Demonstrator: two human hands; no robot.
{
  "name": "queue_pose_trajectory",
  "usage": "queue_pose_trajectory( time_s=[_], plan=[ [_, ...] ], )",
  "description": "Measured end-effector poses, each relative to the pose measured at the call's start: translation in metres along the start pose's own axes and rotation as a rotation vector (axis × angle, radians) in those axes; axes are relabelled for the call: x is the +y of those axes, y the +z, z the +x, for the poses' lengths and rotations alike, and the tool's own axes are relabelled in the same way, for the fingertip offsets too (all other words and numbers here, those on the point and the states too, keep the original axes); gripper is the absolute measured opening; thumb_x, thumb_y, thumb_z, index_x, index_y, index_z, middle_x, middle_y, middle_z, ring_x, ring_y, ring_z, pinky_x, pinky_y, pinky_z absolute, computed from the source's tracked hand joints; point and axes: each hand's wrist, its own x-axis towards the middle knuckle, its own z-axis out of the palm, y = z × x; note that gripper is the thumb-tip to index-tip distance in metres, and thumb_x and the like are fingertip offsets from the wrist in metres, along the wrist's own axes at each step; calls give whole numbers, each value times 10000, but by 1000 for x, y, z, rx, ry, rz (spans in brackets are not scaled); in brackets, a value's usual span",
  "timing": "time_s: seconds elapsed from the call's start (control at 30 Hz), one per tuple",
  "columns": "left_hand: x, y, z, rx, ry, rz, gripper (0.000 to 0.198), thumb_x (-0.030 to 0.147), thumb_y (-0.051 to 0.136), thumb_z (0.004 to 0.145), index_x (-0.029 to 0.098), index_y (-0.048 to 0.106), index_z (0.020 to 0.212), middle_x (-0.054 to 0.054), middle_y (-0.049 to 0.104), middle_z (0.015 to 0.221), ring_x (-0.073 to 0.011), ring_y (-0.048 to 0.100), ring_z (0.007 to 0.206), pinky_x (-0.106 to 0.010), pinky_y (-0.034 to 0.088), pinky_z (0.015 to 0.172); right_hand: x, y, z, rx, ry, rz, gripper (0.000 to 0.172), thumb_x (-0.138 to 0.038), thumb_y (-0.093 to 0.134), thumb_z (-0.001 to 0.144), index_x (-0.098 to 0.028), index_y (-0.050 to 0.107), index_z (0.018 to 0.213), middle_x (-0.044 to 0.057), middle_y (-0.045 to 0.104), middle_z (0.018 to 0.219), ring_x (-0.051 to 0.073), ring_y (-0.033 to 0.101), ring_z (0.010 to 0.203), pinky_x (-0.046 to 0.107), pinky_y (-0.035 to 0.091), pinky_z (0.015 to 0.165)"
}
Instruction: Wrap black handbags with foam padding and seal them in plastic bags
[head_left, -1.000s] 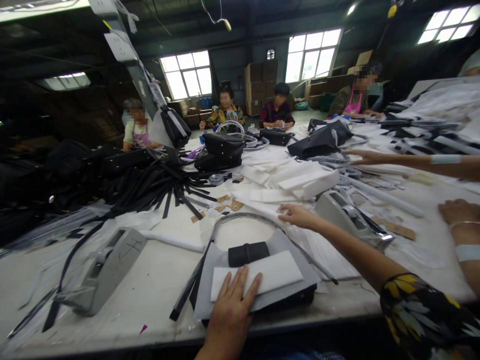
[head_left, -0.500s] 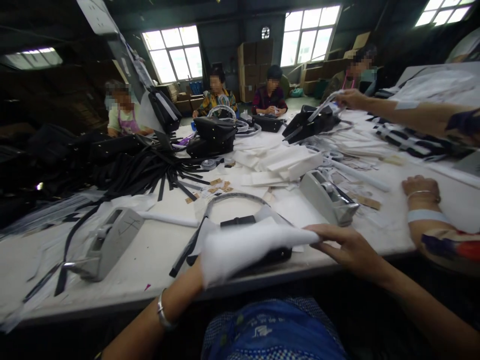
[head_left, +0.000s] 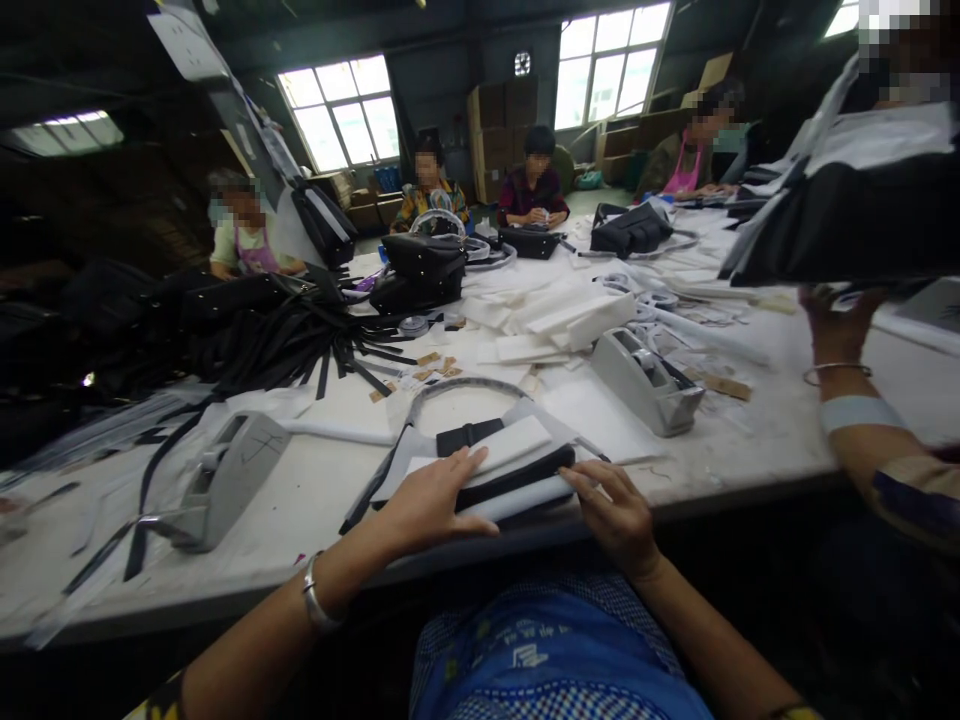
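A black handbag [head_left: 517, 478] lies in front of me at the table's near edge, its arched handle [head_left: 466, 384] wrapped in pale film. A white padding sheet [head_left: 517, 444] lies over the bag, and a white strip [head_left: 525, 499] shows along its near side. My left hand [head_left: 431, 500] rests on the bag and padding, fingers stretched and thumb apart. At the bag's right end, my right hand [head_left: 616, 512] pinches the edge of the bag between thumb and fingers. Part of the bag is hidden under my left hand.
Grey tape dispensers [head_left: 238, 480] [head_left: 646, 380] stand on both sides. Behind lie stacked white foam sheets [head_left: 562, 315], black straps [head_left: 285, 330] and another black bag [head_left: 420, 270]. At right, a co-worker's hand [head_left: 838, 325] is under a raised black bag [head_left: 870, 220]. Other people sit across the table.
The white sheet, held up and blurred between my hands before, now lies on the handbag. My right hand has moved left to the bag's end. A co-worker's bag has come up at right.
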Motion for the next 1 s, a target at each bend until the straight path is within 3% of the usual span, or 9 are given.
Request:
queue_pose_trajectory(
  time_s=[0.1, 0.2, 0.33, 0.47, 0.63, 0.77, 0.9, 1.0],
  plan=[
    [0, 23, -1, 126, -16, 105, 859, 395, 772, 791, 190, 348, 1510, -210, 429, 1514, -325, 486, 1352, -446, 442, 1082, -2, 4, -5, -7, 3, -32, 670, 29, 563, 883, -322, 494, 1450, 81, 681, 1130, 237, 631, 1045, 447, 561, 925],
    [-1, 49, -2, 286, 13, 208, 729, 244, 726, 837, 201, 390, 1483, -207, 467, 1487, -314, 512, 1331, -471, 453, 1079, -2, -3, -6, -140, 9, -36, 601, -75, 639, 891, -277, 506, 1442, 84, 680, 1170, 254, 613, 1103, 444, 545, 964],
    [-6, 69, -3, 411, 49, 267, 732, 197, 708, 843, 207, 369, 1492, -209, 457, 1494, -324, 500, 1341, -493, 447, 1088, -5, -12, 2, -234, 17, -64, 410, -224, 684, 901, -190, 608, 1302, 95, 701, 1129, 274, 614, 1095, 446, 529, 970],
    [-8, 63, -4, 364, 46, 207, 753, 261, 708, 853, 228, 337, 1508, -187, 440, 1514, -312, 489, 1352, -487, 433, 1105, -9, -11, 13, -261, 67, -119, 188, -230, 610, 944, -143, 659, 1104, 107, 709, 1003, 273, 636, 988, 430, 545, 891],
    [-5, 45, -5, 279, 0, 104, 835, 352, 777, 790, 243, 352, 1500, -170, 442, 1517, -303, 491, 1349, -478, 445, 1095, -9, -11, 15, -345, 35, -95, 219, -275, 542, 979, -137, 651, 1109, 121, 690, 994, 278, 631, 971, 426, 545, 883],
    [-2, 38, -5, 240, -15, 65, 862, 393, 781, 782, 238, 341, 1507, -169, 418, 1533, -314, 466, 1367, -486, 441, 1096, -5, -14, 9, -385, -33, -100, 221, -212, 583, 954, -140, 656, 1150, 129, 690, 1052, 274, 628, 979, 424, 532, 899],
    [-3, 41, -5, 254, -14, 69, 841, 416, 760, 797, 246, 345, 1509, -166, 410, 1539, -325, 469, 1361, -502, 442, 1092, -1, -15, 11, -294, -52, -125, 279, -93, 623, 904, -168, 661, 1170, 104, 709, 1066, 257, 631, 1011, 407, 513, 939],
    [-3, 50, -5, 303, 6, 125, 758, 312, 724, 838, 247, 366, 1502, -172, 428, 1525, -325, 480, 1354, -509, 432, 1100, -2, -15, 16, -232, -57, -150, 264, -63, 605, 902, -187, 680, 1124, 82, 725, 1013, 242, 642, 983, 383, 522, 912]
  ],
)
